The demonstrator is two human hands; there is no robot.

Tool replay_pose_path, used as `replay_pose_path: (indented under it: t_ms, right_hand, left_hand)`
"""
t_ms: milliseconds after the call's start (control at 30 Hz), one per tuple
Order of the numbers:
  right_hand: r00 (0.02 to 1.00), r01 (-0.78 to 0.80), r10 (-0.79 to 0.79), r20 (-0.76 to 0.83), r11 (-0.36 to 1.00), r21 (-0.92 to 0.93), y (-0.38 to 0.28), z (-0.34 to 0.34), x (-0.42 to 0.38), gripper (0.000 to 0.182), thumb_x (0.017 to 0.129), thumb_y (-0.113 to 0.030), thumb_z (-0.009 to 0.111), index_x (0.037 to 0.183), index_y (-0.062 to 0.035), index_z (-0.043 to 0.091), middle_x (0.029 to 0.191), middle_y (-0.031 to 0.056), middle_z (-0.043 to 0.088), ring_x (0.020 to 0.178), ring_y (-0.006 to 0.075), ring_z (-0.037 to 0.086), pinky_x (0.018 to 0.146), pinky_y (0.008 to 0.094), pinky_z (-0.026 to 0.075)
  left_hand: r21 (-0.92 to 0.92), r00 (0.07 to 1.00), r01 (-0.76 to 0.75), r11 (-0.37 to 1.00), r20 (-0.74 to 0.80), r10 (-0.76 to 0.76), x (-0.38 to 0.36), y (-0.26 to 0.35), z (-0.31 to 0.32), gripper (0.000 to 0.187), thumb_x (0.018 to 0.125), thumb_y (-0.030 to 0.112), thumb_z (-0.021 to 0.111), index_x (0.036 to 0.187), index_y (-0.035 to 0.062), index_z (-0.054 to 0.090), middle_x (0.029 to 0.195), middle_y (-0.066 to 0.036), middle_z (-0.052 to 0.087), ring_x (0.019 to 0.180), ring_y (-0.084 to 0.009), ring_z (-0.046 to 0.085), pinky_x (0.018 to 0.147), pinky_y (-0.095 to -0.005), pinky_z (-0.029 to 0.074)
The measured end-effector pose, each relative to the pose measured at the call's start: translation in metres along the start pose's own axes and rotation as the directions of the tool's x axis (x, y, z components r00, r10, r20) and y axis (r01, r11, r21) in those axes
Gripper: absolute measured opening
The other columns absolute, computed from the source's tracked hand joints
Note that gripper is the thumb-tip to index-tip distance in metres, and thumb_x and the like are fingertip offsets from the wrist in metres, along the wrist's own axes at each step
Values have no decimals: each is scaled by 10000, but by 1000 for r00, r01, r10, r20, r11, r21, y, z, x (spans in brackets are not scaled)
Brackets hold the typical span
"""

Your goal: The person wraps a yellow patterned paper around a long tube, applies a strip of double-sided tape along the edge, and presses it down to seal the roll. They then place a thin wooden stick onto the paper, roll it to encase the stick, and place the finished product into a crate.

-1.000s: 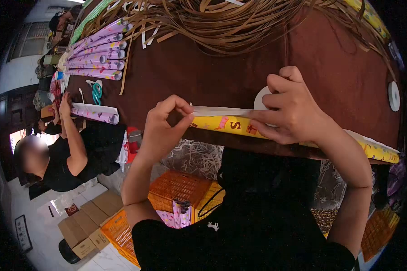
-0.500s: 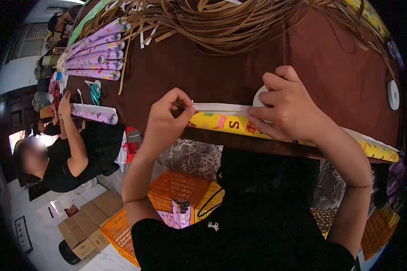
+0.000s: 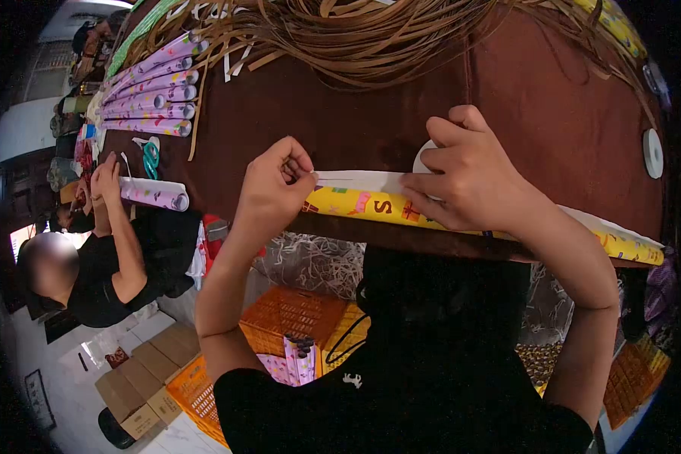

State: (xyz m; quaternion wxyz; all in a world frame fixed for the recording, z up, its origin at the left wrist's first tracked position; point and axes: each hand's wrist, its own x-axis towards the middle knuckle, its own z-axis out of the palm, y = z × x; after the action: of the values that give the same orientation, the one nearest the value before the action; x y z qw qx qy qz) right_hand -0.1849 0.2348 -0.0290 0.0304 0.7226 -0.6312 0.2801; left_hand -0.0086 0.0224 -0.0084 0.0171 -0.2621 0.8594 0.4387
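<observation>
A yellow printed wrapping-paper roll lies along the near table edge, its white paper edge turned up. My left hand is closed in a pinch at the roll's left end, where a thin white tape strip meets the fingertips. Farther right, my right hand is closed, its fingers bent over the paper edge. A white tape roll shows partly behind those fingers; they hide most of it. My right forearm crosses over the yellow roll.
Several purple printed rolls lie at the left, near teal scissors. Brown strips are heaped at the back. Another white tape roll stands at the right. A co-worker at the left handles a purple roll.
The white strip, raised between my hands before, now lies down along the paper edge. Both hands keep their pinch and appear slightly farther left, as does the whole view.
</observation>
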Motion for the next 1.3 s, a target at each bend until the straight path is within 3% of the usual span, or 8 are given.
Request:
replay_pose_path:
  t_ms: [400,467,600,667,1000,1100,1167,1300]
  right_hand:
    - [999,-44,44,10,999,21,-3,-3,0,86,703,-183,755,734,-104,745,574,-13,511,738,191,461,795,373,365]
    - [999,-36,36,15,999,13,-3,-3,1,95,706,-188,755,743,-101,748,575,-12,515,741,191,464,797,372,366]
    - [999,-38,38,20,999,11,-3,-2,2,99,710,-190,754,746,-98,750,580,-10,523,748,191,467,799,370,367]
    - [999,-35,35,34,999,3,-4,-3,1,100,720,-194,747,752,-99,750,585,-9,530,754,192,468,810,372,363]
    - [999,-16,18,49,1000,-23,-1,0,1,103,749,-215,732,730,-114,732,583,-13,535,771,184,465,813,375,354]
    - [999,-11,12,35,999,-34,-1,1,0,108,746,-213,732,703,-115,717,574,-10,529,760,187,466,821,373,358]
    - [999,-14,14,32,1000,-13,-1,2,0,109,743,-212,731,694,-116,712,569,-9,526,749,190,467,832,372,366]
    - [1000,-20,20,20,1000,-9,0,4,0,114,741,-216,729,686,-119,708,568,-8,529,753,190,477,841,374,372]
  left_hand:
    - [-29,999,-37,999,0,37,2,1,2,113,803,-11,626,816,-6,513,665,-32,534,619,-78,515,575,-237,440]
    - [20,999,-34,999,39,33,3,0,1,161,838,16,653,838,41,495,699,14,471,650,-53,444,595,-231,386]
    - [44,999,-29,999,40,27,3,3,1,168,831,18,660,843,38,493,700,13,472,651,-54,447,597,-231,389]
    - [67,1000,-21,998,7,20,4,4,1,133,795,18,641,820,1,511,662,-52,548,614,-97,537,575,-254,446]
    - [207,993,65,976,80,-83,17,10,-9,220,764,89,693,849,6,508,636,-99,608,611,-176,624,591,-304,472]
    - [299,988,102,949,80,-132,19,18,-12,260,754,123,722,847,6,509,619,-118,613,619,-224,646,594,-318,479]
    - [556,973,157,816,55,-224,21,27,-20,296,748,155,751,849,6,516,598,-115,596,615,-271,639,598,-348,482]
    - [558,979,121,821,69,-191,16,13,-26,264,770,152,742,854,11,534,633,-129,596,611,-311,621,576,-382,471]
